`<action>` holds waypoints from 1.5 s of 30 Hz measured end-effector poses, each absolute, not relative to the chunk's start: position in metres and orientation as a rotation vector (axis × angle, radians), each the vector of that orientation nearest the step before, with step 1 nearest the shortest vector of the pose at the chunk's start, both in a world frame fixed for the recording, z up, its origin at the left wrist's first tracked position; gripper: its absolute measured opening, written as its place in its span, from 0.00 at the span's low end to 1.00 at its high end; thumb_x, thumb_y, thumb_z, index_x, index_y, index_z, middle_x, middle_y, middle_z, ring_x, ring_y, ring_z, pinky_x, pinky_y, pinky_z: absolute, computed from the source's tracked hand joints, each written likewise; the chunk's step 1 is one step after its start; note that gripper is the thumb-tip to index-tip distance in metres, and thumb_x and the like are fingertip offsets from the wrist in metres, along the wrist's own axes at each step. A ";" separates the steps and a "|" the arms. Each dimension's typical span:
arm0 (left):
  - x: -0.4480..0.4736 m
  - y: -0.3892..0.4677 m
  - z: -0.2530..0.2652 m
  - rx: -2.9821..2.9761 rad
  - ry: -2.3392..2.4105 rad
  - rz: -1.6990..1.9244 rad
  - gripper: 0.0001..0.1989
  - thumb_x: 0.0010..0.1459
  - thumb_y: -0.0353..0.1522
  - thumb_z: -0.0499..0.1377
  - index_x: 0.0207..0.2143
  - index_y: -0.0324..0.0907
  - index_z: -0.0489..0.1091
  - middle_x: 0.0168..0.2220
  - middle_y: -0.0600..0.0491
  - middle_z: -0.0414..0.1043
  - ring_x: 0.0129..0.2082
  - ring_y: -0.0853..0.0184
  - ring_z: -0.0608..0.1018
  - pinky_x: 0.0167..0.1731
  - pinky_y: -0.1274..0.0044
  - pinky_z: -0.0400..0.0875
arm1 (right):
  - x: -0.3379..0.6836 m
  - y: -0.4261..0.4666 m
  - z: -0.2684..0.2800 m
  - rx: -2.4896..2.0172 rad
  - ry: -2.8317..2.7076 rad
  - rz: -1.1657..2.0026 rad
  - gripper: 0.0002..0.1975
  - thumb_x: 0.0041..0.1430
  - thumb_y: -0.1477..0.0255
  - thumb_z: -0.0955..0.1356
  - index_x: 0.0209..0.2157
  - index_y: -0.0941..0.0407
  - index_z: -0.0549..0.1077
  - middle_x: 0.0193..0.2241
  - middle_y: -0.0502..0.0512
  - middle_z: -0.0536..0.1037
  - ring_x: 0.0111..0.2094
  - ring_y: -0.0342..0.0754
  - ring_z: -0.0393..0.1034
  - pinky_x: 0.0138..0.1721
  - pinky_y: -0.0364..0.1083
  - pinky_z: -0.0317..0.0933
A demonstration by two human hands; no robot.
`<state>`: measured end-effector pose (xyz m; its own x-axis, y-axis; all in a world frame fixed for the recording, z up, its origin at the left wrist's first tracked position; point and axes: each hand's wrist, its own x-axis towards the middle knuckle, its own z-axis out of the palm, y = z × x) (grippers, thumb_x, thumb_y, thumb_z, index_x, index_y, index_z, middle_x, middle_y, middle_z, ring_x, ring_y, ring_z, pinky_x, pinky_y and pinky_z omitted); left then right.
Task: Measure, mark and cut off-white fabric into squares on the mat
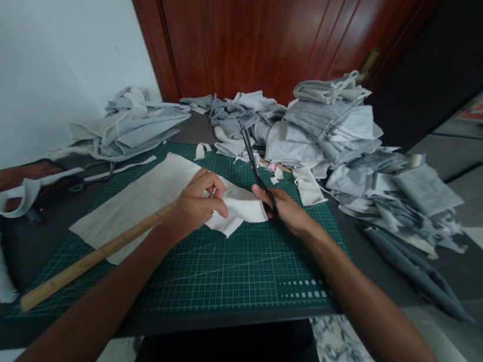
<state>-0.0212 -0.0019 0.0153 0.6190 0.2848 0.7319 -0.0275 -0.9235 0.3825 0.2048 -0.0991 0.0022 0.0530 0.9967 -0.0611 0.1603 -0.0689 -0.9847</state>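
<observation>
Black scissors [257, 171] in my right hand [287, 207], white fabric piece [245, 210] in my left hand [203, 196].
So my left fingers are bunched tight on the fabric over the green cutting mat [192, 282], and my right ones are curled round the scissor handles, blades pointing away from me; can't tell if they're pinching the fabric's edge too. Wooden ruler [100, 255] lies across the bigger pale cloth [137, 198], by my left wrist.
</observation>
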 end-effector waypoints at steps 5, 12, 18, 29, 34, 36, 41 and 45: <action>-0.021 -0.001 0.014 2.563 0.120 1.100 0.22 0.70 0.38 0.60 0.21 0.46 0.78 0.31 0.49 0.72 0.36 0.62 0.71 0.40 0.70 0.68 | 0.196 -0.102 0.009 -1.260 -1.143 1.267 0.31 0.48 0.42 0.76 0.24 0.54 0.65 0.20 0.44 0.62 0.23 0.41 0.52 0.25 0.44 0.47; -0.004 -0.021 -0.002 2.408 0.269 1.210 0.16 0.59 0.19 0.57 0.27 0.44 0.78 0.42 0.50 0.71 0.45 0.62 0.71 0.48 0.69 0.68 | 0.191 -0.101 0.010 -1.190 -1.034 1.069 0.25 0.43 0.56 0.80 0.32 0.52 0.65 0.25 0.43 0.64 0.26 0.42 0.55 0.28 0.43 0.51; 0.006 -0.015 -0.018 1.529 0.381 1.149 0.27 0.50 0.29 0.57 0.55 0.46 0.72 0.50 0.48 0.75 0.50 0.58 0.76 0.50 0.67 0.73 | 0.197 -0.096 0.009 -1.098 -0.992 0.935 0.24 0.48 0.57 0.78 0.34 0.50 0.62 0.27 0.43 0.59 0.29 0.44 0.56 0.34 0.44 0.56; 0.017 -0.041 -0.018 1.445 0.571 0.667 0.29 0.58 0.50 0.68 0.53 0.40 0.76 0.41 0.46 0.84 0.33 0.61 0.84 0.31 0.74 0.78 | 0.192 -0.101 0.008 -1.214 -1.105 0.904 0.27 0.48 0.51 0.78 0.35 0.50 0.62 0.25 0.43 0.61 0.26 0.43 0.54 0.26 0.44 0.51; 0.017 -0.046 -0.015 1.489 0.578 0.646 0.25 0.64 0.50 0.64 0.52 0.40 0.75 0.32 0.48 0.83 0.25 0.63 0.83 0.20 0.76 0.76 | 0.188 -0.104 0.011 -1.254 -1.178 0.893 0.27 0.49 0.49 0.77 0.33 0.51 0.64 0.25 0.44 0.61 0.25 0.42 0.54 0.24 0.43 0.51; 0.017 -0.048 -0.013 1.501 0.570 0.654 0.24 0.65 0.49 0.63 0.52 0.41 0.75 0.30 0.49 0.82 0.23 0.64 0.82 0.17 0.78 0.74 | 0.189 -0.104 0.012 -1.269 -1.204 0.880 0.26 0.51 0.48 0.76 0.33 0.52 0.65 0.26 0.45 0.63 0.26 0.43 0.57 0.25 0.44 0.54; 0.012 -0.040 -0.007 1.450 0.727 0.931 0.21 0.63 0.49 0.64 0.43 0.40 0.75 0.28 0.50 0.81 0.21 0.65 0.81 0.17 0.78 0.75 | 0.198 -0.105 0.010 -1.358 -1.441 0.732 0.22 0.58 0.49 0.73 0.37 0.52 0.68 0.31 0.48 0.70 0.32 0.47 0.64 0.33 0.47 0.59; 0.005 -0.020 -0.004 1.413 0.829 1.228 0.22 0.60 0.49 0.67 0.43 0.40 0.76 0.34 0.49 0.82 0.28 0.63 0.83 0.21 0.77 0.79 | 0.204 -0.105 0.007 -1.460 -1.630 0.655 0.22 0.62 0.48 0.69 0.42 0.52 0.67 0.33 0.51 0.72 0.33 0.50 0.66 0.36 0.50 0.59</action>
